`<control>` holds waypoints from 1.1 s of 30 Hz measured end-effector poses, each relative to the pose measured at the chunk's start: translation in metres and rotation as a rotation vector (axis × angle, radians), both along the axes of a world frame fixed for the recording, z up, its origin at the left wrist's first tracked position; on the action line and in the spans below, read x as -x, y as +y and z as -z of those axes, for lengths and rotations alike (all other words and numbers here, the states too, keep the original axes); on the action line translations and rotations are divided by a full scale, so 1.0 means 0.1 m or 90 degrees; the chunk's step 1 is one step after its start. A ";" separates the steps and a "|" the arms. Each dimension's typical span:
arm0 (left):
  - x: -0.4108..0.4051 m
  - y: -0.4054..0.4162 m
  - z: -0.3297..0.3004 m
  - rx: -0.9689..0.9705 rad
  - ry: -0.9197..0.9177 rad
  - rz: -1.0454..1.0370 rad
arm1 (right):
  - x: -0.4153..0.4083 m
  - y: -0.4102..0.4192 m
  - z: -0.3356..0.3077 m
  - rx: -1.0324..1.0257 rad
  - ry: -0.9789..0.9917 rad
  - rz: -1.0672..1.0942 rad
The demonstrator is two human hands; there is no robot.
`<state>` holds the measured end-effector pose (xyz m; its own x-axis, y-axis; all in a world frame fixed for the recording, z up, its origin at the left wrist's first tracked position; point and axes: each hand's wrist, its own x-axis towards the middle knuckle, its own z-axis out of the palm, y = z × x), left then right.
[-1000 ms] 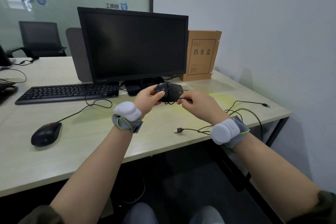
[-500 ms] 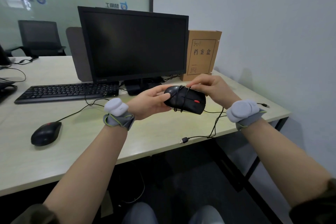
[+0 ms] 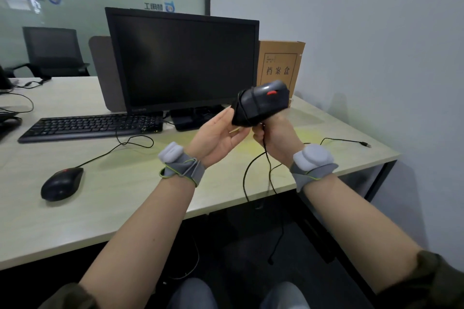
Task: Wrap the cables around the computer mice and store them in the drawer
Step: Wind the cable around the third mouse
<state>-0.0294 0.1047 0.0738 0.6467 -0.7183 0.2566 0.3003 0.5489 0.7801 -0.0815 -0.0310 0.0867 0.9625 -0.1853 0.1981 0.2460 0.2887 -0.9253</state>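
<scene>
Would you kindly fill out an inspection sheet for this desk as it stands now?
Surface: pale wooden desk.
Job's things: held mouse raised, cable turns around it; second mouse on desk, unwrapped; drawer not in view.
Clutter: keyboard, monitor, brown file box.
Grippers: left hand holds mouse; right hand pinches its cable.
Cables: loose cable hangs off desk edge.
Surroundings: office chair, grey wall.

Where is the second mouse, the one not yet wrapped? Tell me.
In the head view, the second mouse lies on the desk at the left, in front of the keyboard, left of the left hand.
</scene>
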 end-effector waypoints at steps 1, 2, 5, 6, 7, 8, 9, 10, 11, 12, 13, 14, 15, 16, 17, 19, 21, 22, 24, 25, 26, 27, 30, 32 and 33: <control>-0.01 -0.01 -0.01 0.021 0.011 -0.038 | -0.01 0.02 0.03 0.064 0.023 0.019; -0.03 -0.02 -0.02 0.035 0.020 -0.077 | 0.01 0.03 0.05 0.133 0.045 0.024; -0.10 -0.01 -0.03 0.025 0.007 -0.198 | 0.11 0.03 0.06 0.368 0.131 -0.007; -0.13 0.00 -0.02 0.005 -0.013 -0.239 | 0.14 0.04 0.04 0.449 0.159 -0.022; -0.15 0.01 0.00 -0.022 -0.031 -0.278 | 0.17 0.06 0.02 0.516 0.179 -0.033; -0.17 0.02 0.02 -0.054 -0.044 -0.312 | 0.20 0.07 0.01 0.570 0.190 -0.035; -0.18 0.03 0.03 -0.089 -0.054 -0.337 | 0.23 0.08 0.00 0.622 0.194 -0.023; -0.19 0.04 0.04 -0.125 -0.071 -0.355 | 0.25 0.07 -0.02 0.676 0.192 -0.002; -0.19 0.05 0.04 -0.159 -0.095 -0.367 | 0.27 0.05 -0.03 0.734 0.185 0.024; -0.19 0.06 0.05 -0.193 -0.124 -0.374 | 0.29 0.02 -0.05 0.796 0.171 0.056; -0.20 0.06 0.05 -0.227 -0.155 -0.380 | 0.30 -0.01 -0.07 0.855 0.146 0.098; -0.21 0.07 0.05 -0.264 -0.185 -0.387 | 0.30 -0.03 -0.09 0.902 0.110 0.142; -0.21 0.07 0.06 -0.298 -0.213 -0.387 | 0.31 -0.05 -0.11 0.926 0.072 0.171; -0.20 0.07 0.06 -0.328 -0.240 -0.379 | 0.32 -0.06 -0.13 0.930 0.041 0.180; -0.19 0.07 0.07 -0.353 -0.269 -0.366 | 0.33 -0.08 -0.13 0.926 0.021 0.177; -0.15 0.06 0.06 -0.399 -0.320 -0.342 | 0.34 -0.11 -0.14 0.914 0.007 0.165; -0.12 0.07 0.04 -0.419 -0.335 -0.295 | 0.37 -0.16 -0.16 0.888 0.003 0.163; -0.11 0.08 0.02 -0.424 -0.337 -0.258 | 0.38 -0.18 -0.18 0.868 0.000 0.165; -0.09 0.11 -0.01 -0.435 -0.339 -0.178 | 0.41 -0.23 -0.23 0.840 -0.028 0.187; -0.07 0.12 -0.03 -0.429 -0.333 -0.137 | 0.43 -0.25 -0.26 0.837 -0.052 0.204; -0.07 0.14 -0.05 -0.413 -0.321 -0.097 | 0.44 -0.27 -0.30 0.838 -0.074 0.215; -0.05 0.14 -0.06 -0.393 -0.303 -0.054 | 0.46 -0.30 -0.35 0.832 -0.089 0.216; -0.02 0.19 -0.10 -0.337 -0.251 0.085 | 0.51 -0.38 -0.47 0.745 -0.098 0.124; -0.01 0.23 -0.12 -0.307 -0.233 0.156 | 0.54 -0.42 -0.52 0.683 -0.111 0.016; 0.00 0.24 -0.12 -0.298 -0.230 0.180 | 0.56 -0.43 -0.52 0.649 -0.117 -0.032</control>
<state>-0.0289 0.1290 0.0862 0.3476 -0.9368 0.0407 0.0576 0.0647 0.9962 -0.1370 -0.0745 0.1392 0.9035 0.1921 0.3832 0.4176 -0.5962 -0.6857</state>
